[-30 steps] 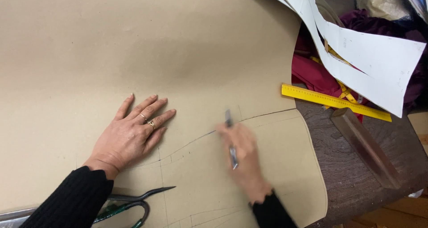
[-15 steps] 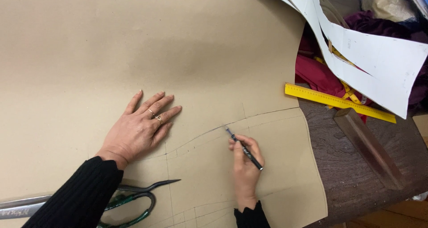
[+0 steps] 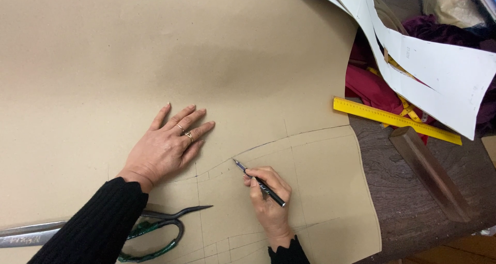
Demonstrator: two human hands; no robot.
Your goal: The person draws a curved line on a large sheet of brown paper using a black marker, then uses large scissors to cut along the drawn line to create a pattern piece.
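Note:
A large sheet of brown pattern paper (image 3: 155, 52) covers most of the table, with a smaller cut pattern piece (image 3: 320, 186) lying on it at the lower right. My left hand (image 3: 168, 145) lies flat on the paper, fingers spread, rings on two fingers. My right hand (image 3: 268, 202) grips a dark pen (image 3: 258, 182) whose tip touches the curved drawn line along the pattern piece's upper edge. Thin pencil lines cross the pattern piece.
Big tailor's scissors (image 3: 155, 233) with green-wrapped handles lie under my left forearm. A yellow ruler (image 3: 395, 120), white paper patterns (image 3: 439, 67), red and purple fabric (image 3: 372, 88) and a clear bar (image 3: 429, 173) sit on the dark wooden table (image 3: 413, 217) at right.
My right hand has slid left and down along the curved line, the pen tip following it. My left hand has stayed pressed flat on the paper.

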